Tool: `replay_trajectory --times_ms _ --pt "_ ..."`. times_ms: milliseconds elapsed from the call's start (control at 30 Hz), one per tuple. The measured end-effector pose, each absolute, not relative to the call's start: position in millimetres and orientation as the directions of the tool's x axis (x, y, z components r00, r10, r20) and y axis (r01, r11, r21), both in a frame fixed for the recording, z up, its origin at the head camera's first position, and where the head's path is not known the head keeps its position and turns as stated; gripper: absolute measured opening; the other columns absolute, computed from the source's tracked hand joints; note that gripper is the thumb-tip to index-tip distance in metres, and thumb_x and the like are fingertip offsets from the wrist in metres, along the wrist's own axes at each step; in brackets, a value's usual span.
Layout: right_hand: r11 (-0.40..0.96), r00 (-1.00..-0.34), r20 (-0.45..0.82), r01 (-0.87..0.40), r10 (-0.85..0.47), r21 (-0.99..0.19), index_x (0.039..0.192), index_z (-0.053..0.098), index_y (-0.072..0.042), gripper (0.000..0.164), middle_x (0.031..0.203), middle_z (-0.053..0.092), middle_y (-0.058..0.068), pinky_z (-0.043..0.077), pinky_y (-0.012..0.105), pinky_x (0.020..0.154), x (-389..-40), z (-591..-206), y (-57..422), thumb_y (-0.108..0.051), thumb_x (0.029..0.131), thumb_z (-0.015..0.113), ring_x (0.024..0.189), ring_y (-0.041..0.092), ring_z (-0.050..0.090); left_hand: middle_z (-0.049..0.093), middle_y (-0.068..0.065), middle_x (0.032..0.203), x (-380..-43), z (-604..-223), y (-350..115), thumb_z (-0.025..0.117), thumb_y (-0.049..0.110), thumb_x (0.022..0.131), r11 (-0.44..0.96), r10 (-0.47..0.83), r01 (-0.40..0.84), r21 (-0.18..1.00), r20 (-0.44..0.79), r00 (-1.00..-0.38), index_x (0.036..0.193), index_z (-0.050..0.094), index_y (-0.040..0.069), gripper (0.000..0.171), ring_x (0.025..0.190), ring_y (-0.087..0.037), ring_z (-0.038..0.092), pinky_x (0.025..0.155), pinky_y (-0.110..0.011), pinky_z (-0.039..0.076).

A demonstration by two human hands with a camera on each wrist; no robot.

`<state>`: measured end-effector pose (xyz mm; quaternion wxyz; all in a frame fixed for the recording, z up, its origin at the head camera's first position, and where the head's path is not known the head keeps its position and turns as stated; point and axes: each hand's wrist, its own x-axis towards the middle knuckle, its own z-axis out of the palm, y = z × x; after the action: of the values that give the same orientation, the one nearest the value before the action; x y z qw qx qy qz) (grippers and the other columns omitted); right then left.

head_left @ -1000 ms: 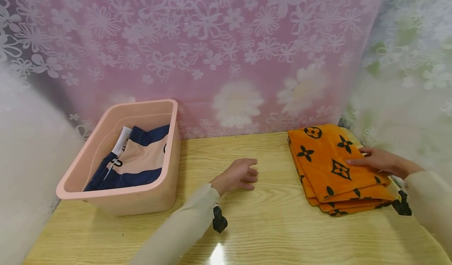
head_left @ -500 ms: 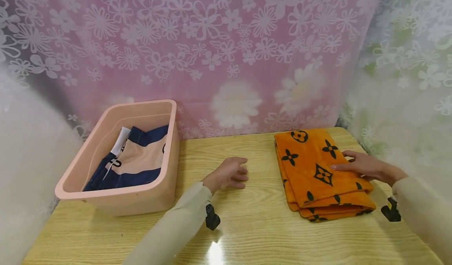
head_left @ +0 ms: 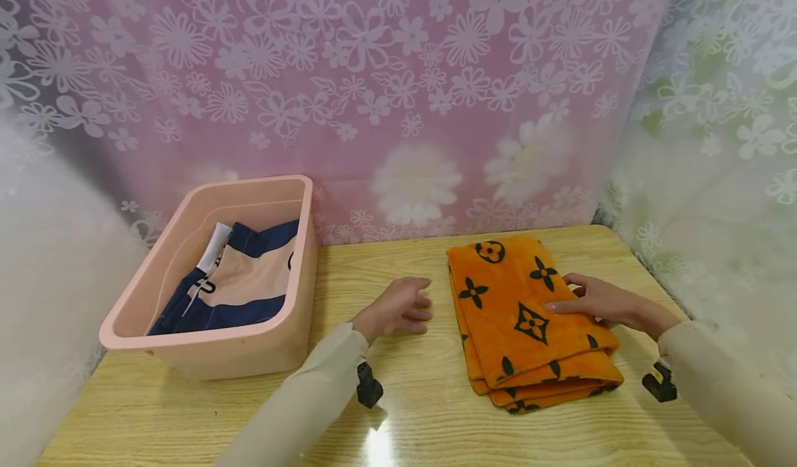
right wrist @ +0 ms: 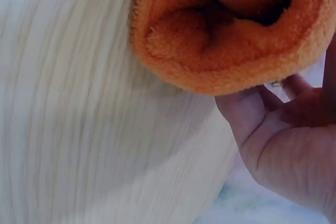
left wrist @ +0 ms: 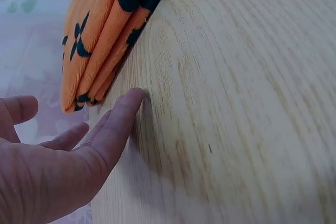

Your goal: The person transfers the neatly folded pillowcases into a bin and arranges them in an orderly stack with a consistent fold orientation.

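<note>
A folded orange towel (head_left: 504, 342) with black flower motifs lies on the wooden table, right of centre. My right hand (head_left: 607, 304) grips its right edge, thumb on top and the other fingers going underneath. In the right wrist view, the towel's rounded fold (right wrist: 205, 72) hangs over the fingers, part of which it hides. My left hand (head_left: 396, 308) is held just above the table, left of the towel and apart from it, with loosely bent fingers holding nothing. The left wrist view shows the towel's layered side (left wrist: 105, 40) beyond those fingertips.
A pink plastic bin (head_left: 205, 346) stands on the table at the left, with folded navy and beige clothing (head_left: 252, 273) inside. A floral curtain (head_left: 398, 107) hangs behind the table (head_left: 429, 411), and pale floral cloth (head_left: 716, 176) hangs on the right side.
The orange towel has slid left across the table with my right hand gripping it. My left hand has shifted slightly left. The bin stays put.
</note>
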<state>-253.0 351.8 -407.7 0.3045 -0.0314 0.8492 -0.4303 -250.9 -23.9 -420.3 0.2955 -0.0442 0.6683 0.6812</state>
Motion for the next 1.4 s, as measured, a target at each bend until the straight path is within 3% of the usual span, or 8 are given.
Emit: replay_trajectory --times_ms 167,533,733,867,1067,1400 --pt "0.61 -0.806 -0.483 0.2 -0.342 -0.766 0.133 0.036 -0.004 0.061 0.108 0.058 0.016 0.056 0.044 0.068 -250 -408 330 -0.035 0.09 0.066 0.086 0.03 0.065 0.05 -0.026 0.128 -249 -418 -30 0.05 0.035 0.099 0.074 0.329 -0.456 0.887 -0.454 -0.828 0.147 0.03 0.005 0.06 0.106 -0.038 0.057 0.079 -0.049 0.053" --pt "0.596 -0.78 -0.498 0.206 -0.379 -0.776 0.128 0.036 -0.006 0.059 0.107 0.056 0.016 0.056 0.044 0.067 -242 -408 288 -0.039 0.09 0.066 0.086 0.028 0.064 0.047 -0.029 0.128 -244 -414 -40 0.05 0.027 0.099 0.098 0.28 -0.443 0.891 -0.452 -0.847 0.138 0.036 -0.002 0.05 0.11 -0.039 0.055 0.085 -0.054 0.049" --pt "0.545 -0.736 -0.542 0.281 -0.406 -0.79 0.127 0.041 -0.003 0.053 0.114 0.057 0.016 0.055 0.046 0.072 -244 -403 295 -0.046 0.097 0.051 0.092 0.033 0.064 0.054 -0.027 0.119 -233 -413 -48 0.056 0.026 0.095 0.097 0.274 -0.482 0.871 -0.489 -0.828 0.135 0.036 -0.003 0.053 0.101 -0.036 0.06 0.08 -0.052 0.052" --pt "0.506 -0.713 -0.577 0.354 -0.399 -0.787 0.126 0.046 0.001 0.057 0.117 0.053 0.017 0.055 0.043 0.075 -249 -402 307 -0.048 0.098 0.046 0.09 0.029 0.064 0.055 -0.027 0.116 -227 -415 -51 0.061 0.024 0.092 0.088 0.264 -0.506 0.858 -0.51 -0.819 0.136 0.038 -0.006 0.059 0.099 -0.036 0.061 0.078 -0.051 0.053" --pt "0.414 -0.654 -0.596 0.434 -0.466 -0.8 0.147 0.027 0.0 0.063 0.134 0.046 0.018 0.054 0.046 0.079 -253 -401 320 -0.041 0.102 0.042 0.103 0.035 0.061 0.06 -0.023 0.107 -223 -419 -50 0.068 0.021 0.088 0.065 0.266 -0.518 0.853 -0.515 -0.815 0.126 0.05 -0.008 0.052 0.09 -0.032 0.065 0.074 -0.047 0.055" --pt "0.339 -0.573 -0.596 0.498 -0.563 -0.798 0.149 0.023 0.002 0.062 0.131 0.05 0.017 0.05 0.049 0.087 -257 -404 313 -0.036 0.103 0.042 0.11 0.039 0.057 0.068 -0.018 0.098 -223 -424 -47 0.072 0.018 0.085 0.018 0.277 -0.536 0.844 -0.519 -0.808 0.112 0.065 -0.005 0.036 0.086 -0.03 0.068 0.072 -0.043 0.056"
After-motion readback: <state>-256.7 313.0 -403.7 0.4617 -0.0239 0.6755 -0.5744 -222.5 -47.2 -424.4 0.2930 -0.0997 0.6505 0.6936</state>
